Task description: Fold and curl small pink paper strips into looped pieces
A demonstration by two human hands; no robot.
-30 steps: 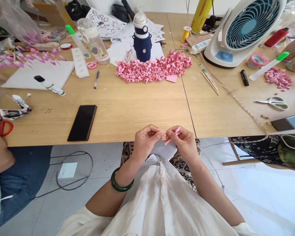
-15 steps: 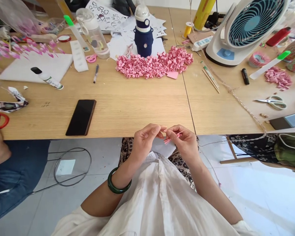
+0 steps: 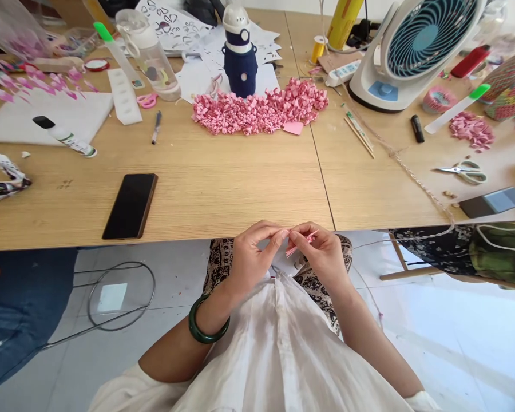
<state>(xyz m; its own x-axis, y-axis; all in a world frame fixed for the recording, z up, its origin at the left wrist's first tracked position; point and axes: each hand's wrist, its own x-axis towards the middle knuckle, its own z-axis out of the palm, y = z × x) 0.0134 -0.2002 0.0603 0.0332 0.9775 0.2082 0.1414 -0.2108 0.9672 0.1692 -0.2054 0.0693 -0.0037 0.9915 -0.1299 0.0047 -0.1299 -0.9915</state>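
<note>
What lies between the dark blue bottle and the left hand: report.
In the head view, the heap of pink pieces nearest the bottle, then wooden tabletop toward the left hand.

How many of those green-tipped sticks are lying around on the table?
2: one on the left, beside the clear bottle; one on the right, between the black marker and small pink pile. Clutter might hide more.

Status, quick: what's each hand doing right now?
Left hand: pinched closed; whether it grips anything can't be told.
Right hand: closed, holding a pink strip.
</note>
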